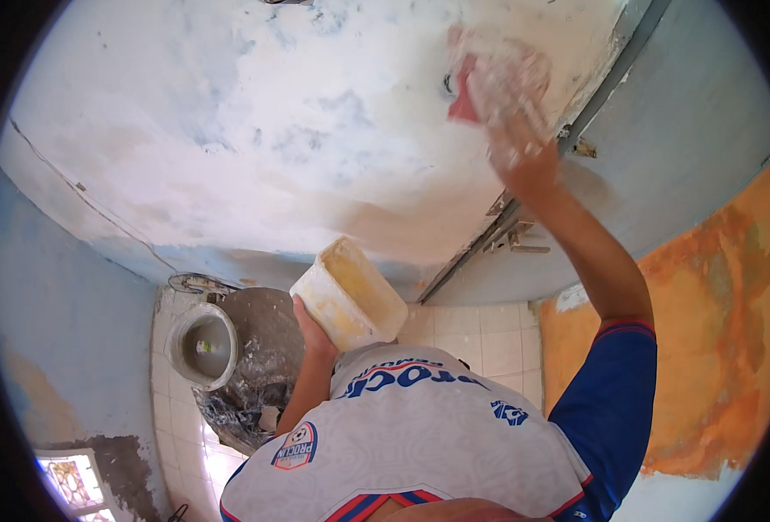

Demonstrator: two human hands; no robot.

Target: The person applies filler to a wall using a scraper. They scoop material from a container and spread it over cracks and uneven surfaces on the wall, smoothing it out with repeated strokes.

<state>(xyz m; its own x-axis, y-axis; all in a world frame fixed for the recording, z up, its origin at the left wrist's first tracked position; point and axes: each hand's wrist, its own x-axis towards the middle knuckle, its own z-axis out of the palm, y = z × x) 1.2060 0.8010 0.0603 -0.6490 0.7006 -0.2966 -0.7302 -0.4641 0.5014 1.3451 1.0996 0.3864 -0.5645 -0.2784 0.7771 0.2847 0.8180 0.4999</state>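
Note:
My left hand (313, 332) is closed on a white rectangular plastic tub (337, 311), held in front of my chest. The tub is tilted, its mouth faces up and its inside looks yellowish. My right arm reaches up to the patchy white and pale blue wall (228, 96). There my right hand (514, 130), whitened and smeared by motion, grips a flat red piece (464, 91) against the surface. Its exact kind is blurred. A small dark hole (447, 83) in the wall lies just left of it.
A grey metal door frame (611, 83) with a latch (524, 239) runs along the right. Below left, a white bucket (174, 339) stands beside a dirty grey round surface (267, 326). A thin cable (80, 188) hangs on the left wall. Pale tiles (498, 344) cover the floor.

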